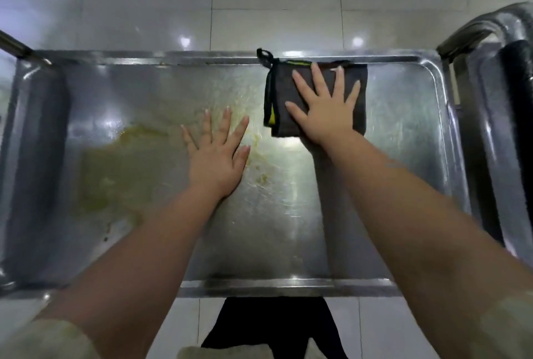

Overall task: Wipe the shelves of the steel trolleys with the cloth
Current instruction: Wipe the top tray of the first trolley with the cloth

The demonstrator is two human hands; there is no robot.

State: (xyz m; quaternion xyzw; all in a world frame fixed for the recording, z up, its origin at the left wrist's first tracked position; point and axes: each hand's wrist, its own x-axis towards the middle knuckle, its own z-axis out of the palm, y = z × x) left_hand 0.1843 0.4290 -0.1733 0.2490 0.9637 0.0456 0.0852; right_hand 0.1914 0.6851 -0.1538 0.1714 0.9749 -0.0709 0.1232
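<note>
One cloth (282, 90) lay at the far rim of the shelf (288, 229), pressed down by the right grip (324, 117), fingers spread flat. The left grip (217, 153), also spread, rested on bare steel just beside a yellowish smear (115, 162). A steel handle (487, 24) rose at the right.

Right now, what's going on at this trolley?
A person is wiping a steel trolley shelf. The right hand presses flat on a folded dark cloth near the far rim. The left hand rests flat on the bare steel beside it. A yellowish smear covers the left part of the shelf, not yet wiped.
</note>
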